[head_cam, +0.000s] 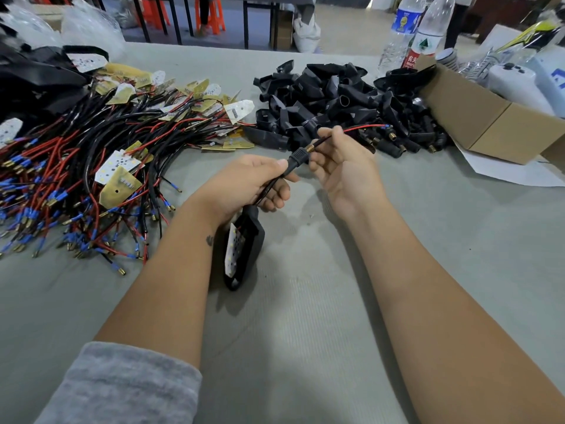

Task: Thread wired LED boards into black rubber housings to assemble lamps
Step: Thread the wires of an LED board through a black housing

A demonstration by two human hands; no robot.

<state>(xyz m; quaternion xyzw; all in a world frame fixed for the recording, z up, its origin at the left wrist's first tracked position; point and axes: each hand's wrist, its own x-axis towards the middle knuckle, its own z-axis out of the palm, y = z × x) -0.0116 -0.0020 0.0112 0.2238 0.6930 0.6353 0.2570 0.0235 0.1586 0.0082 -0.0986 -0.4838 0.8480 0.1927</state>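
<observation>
My left hand (253, 182) grips the black stem (295, 162) of a rubber housing, whose wide head (244, 249) hangs below the hand with a white LED board (233, 254) seated in it. A brass thread shows at the stem's tip. My right hand (342, 160) pinches the black and red wires (360, 127) that come out of the stem and run off to the right. A pile of wired LED boards (101, 154) lies on the left of the grey table (305, 316). A heap of black rubber housings (336, 102) lies behind my hands.
An open cardboard box (489, 120) stands at the right on a white sheet (513, 172). Two plastic water bottles (412, 32) rise at the back right. Black bags and plastic wrap lie at the back left. Orange stools stand beyond the table.
</observation>
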